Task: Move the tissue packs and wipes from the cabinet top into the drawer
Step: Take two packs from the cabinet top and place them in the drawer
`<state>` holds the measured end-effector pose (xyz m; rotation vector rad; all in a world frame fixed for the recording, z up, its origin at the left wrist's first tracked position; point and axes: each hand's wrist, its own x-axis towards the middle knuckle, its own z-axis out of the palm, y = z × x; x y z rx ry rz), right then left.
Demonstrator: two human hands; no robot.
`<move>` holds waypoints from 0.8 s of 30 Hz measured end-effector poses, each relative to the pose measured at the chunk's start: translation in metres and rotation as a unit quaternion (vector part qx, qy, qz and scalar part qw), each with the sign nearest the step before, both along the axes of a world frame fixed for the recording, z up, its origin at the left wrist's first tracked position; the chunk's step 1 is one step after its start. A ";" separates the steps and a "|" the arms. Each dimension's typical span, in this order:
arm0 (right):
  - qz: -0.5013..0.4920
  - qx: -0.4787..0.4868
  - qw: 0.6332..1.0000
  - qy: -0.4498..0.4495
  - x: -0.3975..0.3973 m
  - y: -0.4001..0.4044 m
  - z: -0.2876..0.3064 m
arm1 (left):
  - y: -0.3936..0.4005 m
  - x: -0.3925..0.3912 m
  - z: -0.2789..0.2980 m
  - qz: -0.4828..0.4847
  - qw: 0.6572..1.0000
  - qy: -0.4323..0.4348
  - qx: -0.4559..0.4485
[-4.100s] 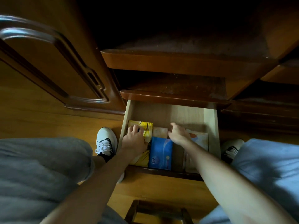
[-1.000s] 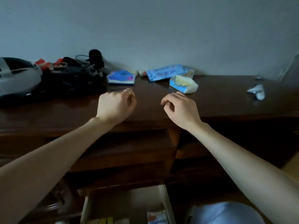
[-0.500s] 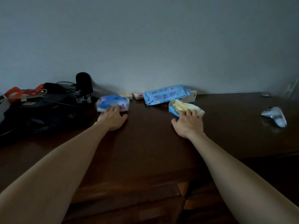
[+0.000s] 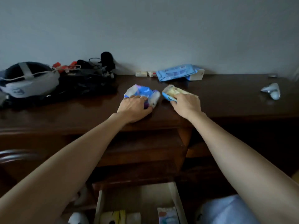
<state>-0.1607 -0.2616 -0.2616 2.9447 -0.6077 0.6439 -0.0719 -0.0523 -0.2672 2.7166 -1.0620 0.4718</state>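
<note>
On the dark wooden cabinet top point(image 4: 226, 101), my left hand point(image 4: 134, 108) grips a blue and purple tissue pack point(image 4: 143, 93) near the front edge. My right hand point(image 4: 186, 103) grips a yellow and blue tissue pack point(image 4: 172, 92) just to its right. A flat blue wipes pack point(image 4: 177, 72) lies against the wall behind them. Below, the light wooden drawer point(image 4: 175, 199) stands open, with several packs point(image 4: 167, 215) lying in it.
A grey and black headset point(image 4: 27, 80) and a heap of black cables and gear point(image 4: 90, 78) fill the cabinet top's left side. Small white boxes point(image 4: 142, 73) sit by the wall. A white controller point(image 4: 272, 91) lies at the right.
Both hands have closed round their packs and pulled them from near the wall toward the front edge. The view has tilted down, so the open drawer shows again.
</note>
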 end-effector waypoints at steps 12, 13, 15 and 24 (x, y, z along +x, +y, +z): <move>0.148 0.274 0.925 -0.217 -0.160 0.140 -0.130 | 0.111 -0.188 -0.165 -0.105 0.978 -0.121 -0.135; 0.145 0.294 0.926 -0.185 -0.166 0.143 -0.152 | 0.115 -0.194 -0.184 -0.106 0.982 -0.100 -0.117; 0.105 0.342 0.929 -0.090 -0.173 0.142 -0.198 | 0.123 -0.202 -0.218 -0.095 0.989 -0.057 -0.096; -0.148 0.627 0.761 0.079 -0.191 0.113 -0.363 | 0.143 -0.214 -0.334 0.031 0.966 0.256 -0.011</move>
